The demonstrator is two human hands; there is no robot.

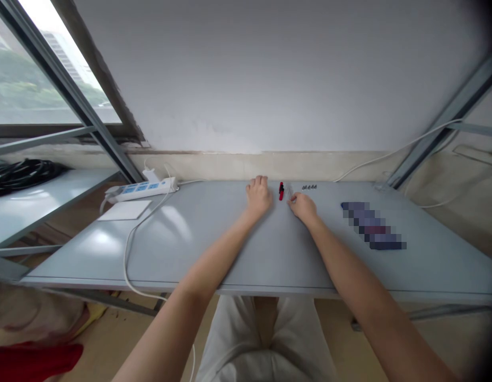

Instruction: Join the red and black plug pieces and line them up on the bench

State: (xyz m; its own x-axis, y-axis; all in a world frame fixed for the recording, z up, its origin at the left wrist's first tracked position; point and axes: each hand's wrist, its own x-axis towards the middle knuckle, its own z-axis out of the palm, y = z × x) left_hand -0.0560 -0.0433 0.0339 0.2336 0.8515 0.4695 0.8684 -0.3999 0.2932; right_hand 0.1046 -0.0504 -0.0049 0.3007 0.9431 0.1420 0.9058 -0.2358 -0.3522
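Both my arms reach far across a grey table (pixel 214 239) toward the wall. My left hand (pixel 258 193) rests on the tabletop with its fingers curled under, and nothing shows in it. A small red and black object (pixel 281 191) stands just right of it. My right hand (pixel 302 205) lies right of that object, fingers pinched at a small pale thing (pixel 289 192) too small to name. Several tiny dark pieces (pixel 309 187) sit in a row behind my right hand.
A white power strip (pixel 142 189) with its cord (pixel 129 249) lies at the table's far left, a white sheet (pixel 124 210) in front of it. A dark blurred object (pixel 373 225) lies at the right. Black cables (pixel 19 174) rest on a left shelf.
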